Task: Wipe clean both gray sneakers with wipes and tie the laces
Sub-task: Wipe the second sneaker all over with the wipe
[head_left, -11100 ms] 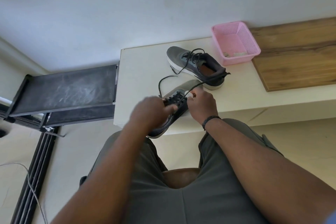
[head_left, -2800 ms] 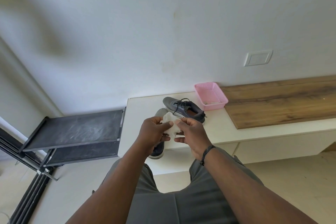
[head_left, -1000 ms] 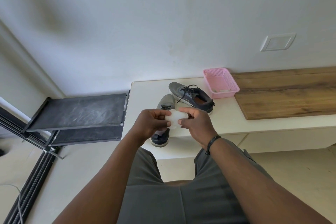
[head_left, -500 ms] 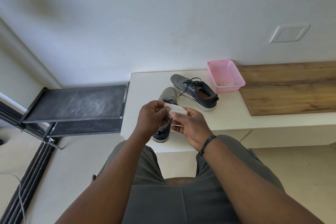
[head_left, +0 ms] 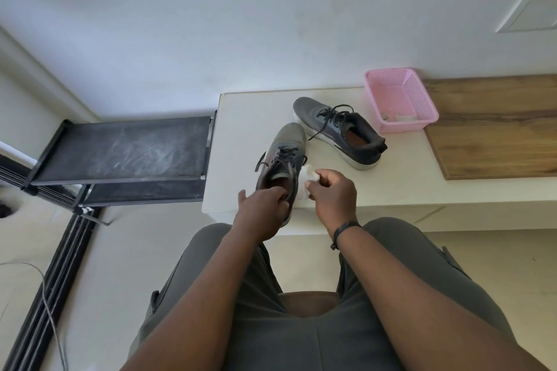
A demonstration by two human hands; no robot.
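Observation:
Two gray sneakers lie on the white bench (head_left: 241, 117). The near sneaker (head_left: 286, 147) points away from me, its black laces tied, its heel at the bench's front edge. My left hand (head_left: 262, 211) grips that heel, fingers curled into the shoe's opening. My right hand (head_left: 331, 193) holds a crumpled white wipe (head_left: 306, 179) against the shoe's right side. The far sneaker (head_left: 334, 129) lies diagonally behind, next to the basket, its black laces loose.
A pink plastic basket (head_left: 401, 99) with a bit of white material inside stands at the back by the wall. A wooden board (head_left: 494, 126) covers the bench to the right. A black metal rack (head_left: 126, 150) adjoins the bench on the left. My knees are below.
Both hands held the wipe in front of me before. Now my left hand has let go and taken the near sneaker's heel, and my right hand has brought the wipe to the shoe's side.

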